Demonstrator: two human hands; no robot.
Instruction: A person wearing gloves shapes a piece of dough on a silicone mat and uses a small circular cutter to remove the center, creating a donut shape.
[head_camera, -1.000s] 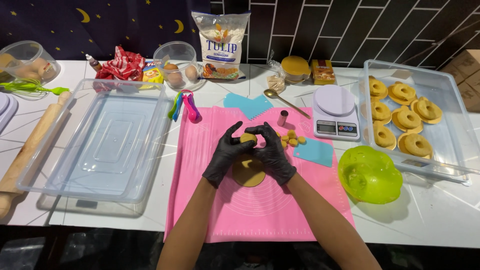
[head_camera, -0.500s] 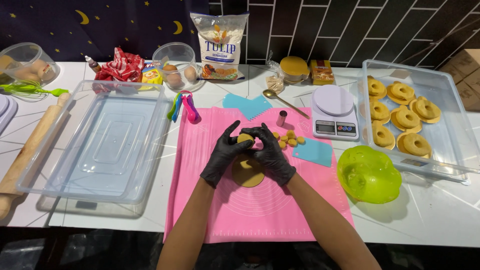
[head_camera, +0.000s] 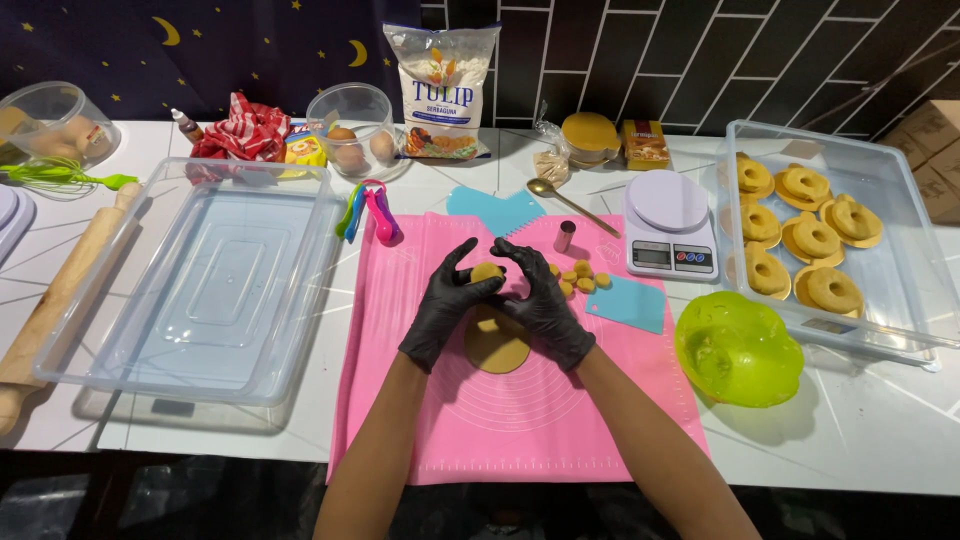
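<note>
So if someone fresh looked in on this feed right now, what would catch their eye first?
Probably the two black-gloved hands, left hand and right hand, cupping a small dough ball over a flat dough disc on the bright pink mat. Next, the clear tub of ring-shaped pastries at the right, and the lime green bowl beside the mat.

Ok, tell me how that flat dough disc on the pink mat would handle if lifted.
The dough disc looks thin and soft, so it would probably droop. It lies flat on the pink mat, so it likely won't roll. It may tear if pulled by one edge.
</note>
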